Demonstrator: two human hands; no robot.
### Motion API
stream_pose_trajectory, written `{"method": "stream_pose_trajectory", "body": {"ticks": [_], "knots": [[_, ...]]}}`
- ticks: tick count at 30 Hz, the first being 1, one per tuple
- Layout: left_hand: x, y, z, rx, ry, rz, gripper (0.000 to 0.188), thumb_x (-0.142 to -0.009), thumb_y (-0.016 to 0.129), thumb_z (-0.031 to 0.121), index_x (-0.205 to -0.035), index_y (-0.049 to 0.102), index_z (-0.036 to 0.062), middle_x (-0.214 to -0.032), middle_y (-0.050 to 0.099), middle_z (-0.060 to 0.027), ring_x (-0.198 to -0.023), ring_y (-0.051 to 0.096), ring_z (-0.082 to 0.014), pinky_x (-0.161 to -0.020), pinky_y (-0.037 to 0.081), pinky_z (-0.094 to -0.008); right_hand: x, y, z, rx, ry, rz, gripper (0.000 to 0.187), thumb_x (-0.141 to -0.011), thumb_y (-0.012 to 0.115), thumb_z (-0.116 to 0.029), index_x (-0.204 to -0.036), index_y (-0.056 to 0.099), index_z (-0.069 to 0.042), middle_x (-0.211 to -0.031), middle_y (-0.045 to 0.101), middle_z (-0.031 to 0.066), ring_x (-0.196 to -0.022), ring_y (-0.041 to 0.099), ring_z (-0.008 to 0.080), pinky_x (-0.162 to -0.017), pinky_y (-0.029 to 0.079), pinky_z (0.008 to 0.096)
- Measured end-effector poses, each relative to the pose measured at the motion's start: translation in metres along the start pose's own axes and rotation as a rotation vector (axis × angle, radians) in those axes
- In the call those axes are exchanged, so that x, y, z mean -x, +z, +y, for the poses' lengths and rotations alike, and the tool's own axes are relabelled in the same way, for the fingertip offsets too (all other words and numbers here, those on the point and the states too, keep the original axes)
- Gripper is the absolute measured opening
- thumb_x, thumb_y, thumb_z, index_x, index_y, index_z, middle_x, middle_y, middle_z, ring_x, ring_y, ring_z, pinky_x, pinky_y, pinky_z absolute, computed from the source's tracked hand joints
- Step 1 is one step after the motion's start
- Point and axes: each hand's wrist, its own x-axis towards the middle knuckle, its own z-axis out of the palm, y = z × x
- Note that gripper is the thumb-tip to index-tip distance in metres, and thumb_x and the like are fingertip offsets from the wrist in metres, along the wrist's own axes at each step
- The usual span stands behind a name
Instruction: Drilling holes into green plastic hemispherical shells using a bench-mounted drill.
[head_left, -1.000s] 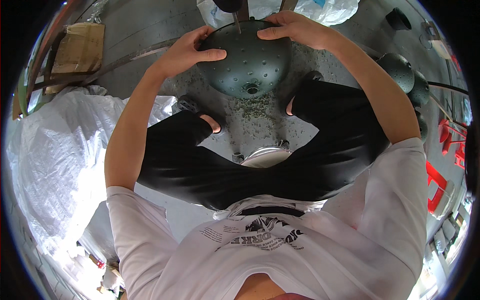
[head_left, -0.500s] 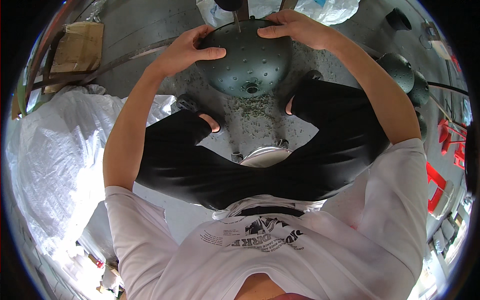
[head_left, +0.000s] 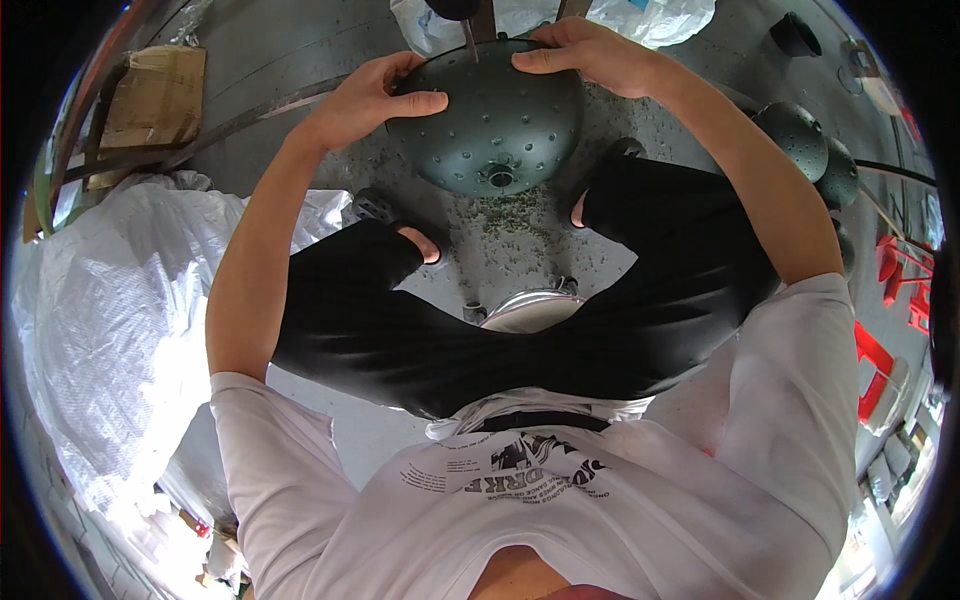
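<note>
Dimpled dome (head_left: 490, 125) held over littered floor (head_left: 545, 262)

The left hand (head_left: 372, 102) and right hand (head_left: 592, 58) grasp its left and far edges, beyond the lap (head_left: 530, 365). White sheeting (head_left: 130, 300) lines the left, other domes (head_left: 793, 138) the right; grey floor shows between the feet (head_left: 428, 250).

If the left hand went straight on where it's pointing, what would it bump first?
The dark green dome: the left hand is touching its side right now. Across it, the thin rod looks next in line, though depth is unclear.
</note>
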Motion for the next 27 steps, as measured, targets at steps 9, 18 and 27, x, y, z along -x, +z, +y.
{"method": "stream_pose_trajectory", "body": {"ticks": [9, 18, 27], "knots": [[-0.001, -0.004, -0.001, 0.008, 0.01, -0.035, 0.055, -0.084, 0.076, 0.038, -0.119, 0.056, -0.0001, -0.106, 0.058, -0.0024, -0.103, 0.053, -0.0119, -0.095, 0.04, -0.0268, 0.0, 0.0, -0.004, -0.076, 0.02, -0.089, 0.057, -0.091, 0.068, -0.046, -0.117, 0.064, 0.004, -0.108, 0.066, 0.0071, -0.105, 0.059, 0.0147, -0.096, 0.042, 0.0307], [0.012, -0.019, 0.037, 0.242, 0.077, 0.003, 0.058, -0.085, 0.075, 0.038, -0.125, 0.055, 0.0008, -0.104, 0.059, -0.0001, -0.1, 0.055, -0.0085, -0.089, 0.043, -0.0256, 0.006, -0.014, -0.05, -0.474, 0.119, -0.076, 0.036, -0.096, 0.063, -0.033, -0.116, 0.066, -0.003, -0.103, 0.07, 0.0127, -0.09, 0.068, 0.0255, -0.078, 0.054, 0.0365], [-0.005, 0.01, -0.006, 0.025, -0.018, -0.029, 0.06, -0.075, 0.084, 0.032, -0.119, 0.059, -0.0001, -0.105, 0.064, -0.0056, -0.098, 0.059, -0.0162, -0.087, 0.046, -0.031, 0.006, 0.003, -0.009, 0.209, 0.06, -0.046, 0.057, -0.084, 0.073, -0.049, -0.116, 0.066, -0.001, -0.1, 0.068, 0.0066, -0.097, 0.062, 0.0189, -0.086, 0.046, 0.0312]]}}
